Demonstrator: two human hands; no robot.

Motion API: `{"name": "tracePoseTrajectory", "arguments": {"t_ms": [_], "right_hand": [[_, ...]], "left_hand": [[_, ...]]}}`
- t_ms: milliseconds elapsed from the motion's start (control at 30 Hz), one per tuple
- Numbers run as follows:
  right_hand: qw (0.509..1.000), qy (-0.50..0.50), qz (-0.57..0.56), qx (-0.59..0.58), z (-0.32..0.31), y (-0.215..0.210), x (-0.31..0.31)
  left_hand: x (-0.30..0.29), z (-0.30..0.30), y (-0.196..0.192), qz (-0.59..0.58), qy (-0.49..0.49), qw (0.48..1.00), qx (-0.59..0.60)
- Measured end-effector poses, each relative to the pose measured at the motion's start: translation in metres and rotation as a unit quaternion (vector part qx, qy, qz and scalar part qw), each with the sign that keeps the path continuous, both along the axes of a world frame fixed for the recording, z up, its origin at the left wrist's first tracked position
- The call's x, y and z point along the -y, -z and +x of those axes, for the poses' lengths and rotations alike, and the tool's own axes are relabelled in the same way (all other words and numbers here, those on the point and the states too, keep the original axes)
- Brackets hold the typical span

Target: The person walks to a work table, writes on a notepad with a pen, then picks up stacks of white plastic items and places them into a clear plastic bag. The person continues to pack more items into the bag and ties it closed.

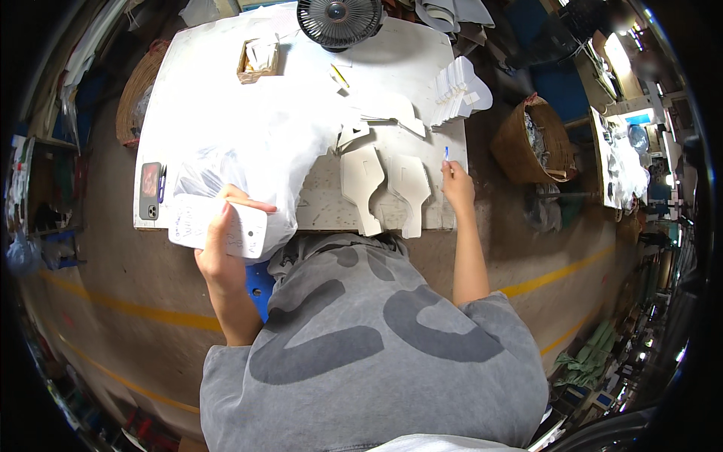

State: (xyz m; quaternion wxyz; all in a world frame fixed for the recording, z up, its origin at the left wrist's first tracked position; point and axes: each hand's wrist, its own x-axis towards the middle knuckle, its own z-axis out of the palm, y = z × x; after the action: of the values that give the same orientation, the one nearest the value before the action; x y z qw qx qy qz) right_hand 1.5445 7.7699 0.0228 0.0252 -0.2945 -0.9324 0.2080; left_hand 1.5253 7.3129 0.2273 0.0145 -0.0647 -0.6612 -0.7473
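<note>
My left hand grips a white card with rounded corners, handwriting and a small dark hole, held at the table's near left edge. Behind it lies a clear plastic bag, which droops over the front edge. Out to the right, my right hand is closed around a thin pen with a blue end, pointing upward. Between my hands, two cream paddle-shaped card pieces lie side by side, their narrow ends at the front edge. Similar pieces lie loosely beyond them.
A fan stands at the table's far edge, with a small wicker box left of it. A yellow cutter lies mid-table. Fanned white pieces sit far right; a phone lies left. A large wicker basket stands right.
</note>
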Motion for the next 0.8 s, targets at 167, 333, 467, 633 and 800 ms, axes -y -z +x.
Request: {"name": "tracePoseTrajectory", "arguments": {"t_ms": [167,333,467,633,800], "right_hand": [[0.993,-0.024,0.071,-0.094,-0.022,-0.007,-0.046],[0.971,0.131,0.094,-0.179,-0.120,-0.135,-0.024],[0.983,0.143,0.115,-0.002,-0.181,-0.130,-0.028],[0.984,0.088,0.081,0.132,-0.201,-0.130,-0.023],[0.994,0.023,-0.082,-0.064,-0.182,-0.080,-0.130]], "left_hand": [[-0.001,-0.001,-0.010,-0.040,-0.041,0.998,-0.027],[0.003,0.005,-0.011,-0.064,-0.056,0.996,-0.039],[0.005,0.007,-0.015,-0.081,-0.094,0.991,-0.047],[0.023,0.017,-0.008,-0.013,-0.149,0.986,-0.075],[0.027,0.018,-0.001,0.090,-0.203,0.974,-0.047]]}}
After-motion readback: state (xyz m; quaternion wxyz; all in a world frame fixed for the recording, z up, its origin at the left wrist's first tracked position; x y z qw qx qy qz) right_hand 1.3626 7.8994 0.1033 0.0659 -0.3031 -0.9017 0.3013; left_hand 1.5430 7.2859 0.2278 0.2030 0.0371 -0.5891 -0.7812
